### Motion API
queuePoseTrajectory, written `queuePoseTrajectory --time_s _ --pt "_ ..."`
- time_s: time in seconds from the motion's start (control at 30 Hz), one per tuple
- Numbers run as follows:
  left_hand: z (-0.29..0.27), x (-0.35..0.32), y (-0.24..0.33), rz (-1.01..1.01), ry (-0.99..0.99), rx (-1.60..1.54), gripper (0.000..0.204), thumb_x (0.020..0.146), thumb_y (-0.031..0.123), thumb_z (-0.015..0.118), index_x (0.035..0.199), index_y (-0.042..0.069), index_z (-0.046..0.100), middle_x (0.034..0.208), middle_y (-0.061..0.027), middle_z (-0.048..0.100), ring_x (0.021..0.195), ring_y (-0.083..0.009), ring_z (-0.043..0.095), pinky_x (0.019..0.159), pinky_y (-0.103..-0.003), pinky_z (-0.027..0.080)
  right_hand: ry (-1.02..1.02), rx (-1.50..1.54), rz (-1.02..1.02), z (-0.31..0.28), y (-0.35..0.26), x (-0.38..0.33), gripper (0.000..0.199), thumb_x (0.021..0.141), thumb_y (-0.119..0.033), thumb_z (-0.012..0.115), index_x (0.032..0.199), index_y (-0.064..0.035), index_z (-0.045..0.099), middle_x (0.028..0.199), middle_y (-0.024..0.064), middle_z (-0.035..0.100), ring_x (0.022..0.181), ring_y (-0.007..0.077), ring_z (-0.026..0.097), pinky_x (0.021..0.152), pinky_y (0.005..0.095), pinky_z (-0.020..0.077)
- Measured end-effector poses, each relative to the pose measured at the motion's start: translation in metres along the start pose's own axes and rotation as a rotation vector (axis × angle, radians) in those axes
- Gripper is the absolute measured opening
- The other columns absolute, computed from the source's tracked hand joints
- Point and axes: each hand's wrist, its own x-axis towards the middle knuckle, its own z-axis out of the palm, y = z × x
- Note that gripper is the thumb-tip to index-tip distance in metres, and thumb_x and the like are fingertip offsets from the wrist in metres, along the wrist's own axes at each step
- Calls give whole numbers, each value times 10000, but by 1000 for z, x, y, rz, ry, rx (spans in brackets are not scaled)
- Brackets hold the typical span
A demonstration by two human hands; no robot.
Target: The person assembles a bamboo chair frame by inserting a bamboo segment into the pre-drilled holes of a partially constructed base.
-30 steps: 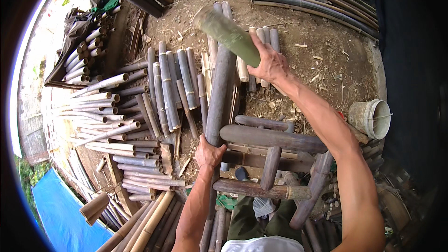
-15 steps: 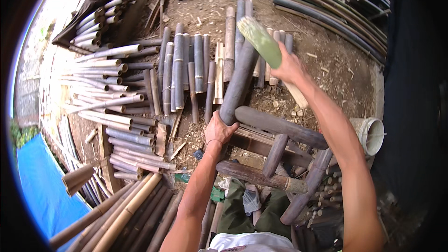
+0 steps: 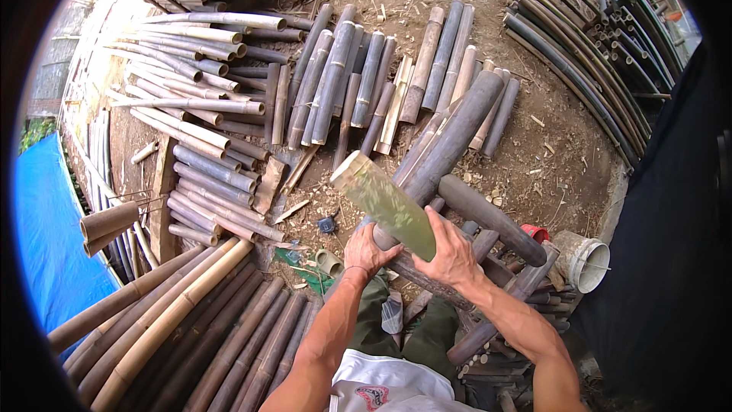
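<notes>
My right hand (image 3: 450,248) is closed round the lower end of a green bamboo piece (image 3: 389,206), its pale worn end pointing up and left. This piece crosses over a thick dark bamboo pole (image 3: 461,133). My left hand (image 3: 368,250) is wrapped round the near end of that pole, a short way from my right hand. The pole lies against a frame of joined dark bamboo (image 3: 492,217) in front of my legs. The lower part of the frame is partly hidden by my right forearm.
Cut bamboo lengths (image 3: 335,80) lie in rows ahead, with stacked poles (image 3: 191,107) at the left. Long poles (image 3: 183,305) lean at the lower left. A white bucket (image 3: 587,263) and a red container (image 3: 536,233) stand at the right. Chips litter the dirt floor (image 3: 549,130).
My right hand has come down and nearer with the green bamboo piece, close to my left hand. The view has shifted, and the dark pole now slants further right.
</notes>
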Motion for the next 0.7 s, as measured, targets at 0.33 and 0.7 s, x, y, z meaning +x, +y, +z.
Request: queuePoseTrajectory --time_s 0.33,0.7 --pt "18 -1 -22 81 81 115 919 651 710 733 1266 44 585 1297 -160 580 1310 -290 481 1165 -541 248 -88 -56 -33 9 -1 21 917 697 -230 794 1493 -73 365 1048 194 600 910 411 659 764 476 580" --pt "35 9 -37 104 162 218 953 609 651 774 1290 21 556 1354 -159 544 1362 -319 424 1186 -541 221 -6 101 -21 23 -5 1 869 716 -242 759 1483 -103 375 1023 216 599 879 438 668 724 538 586"
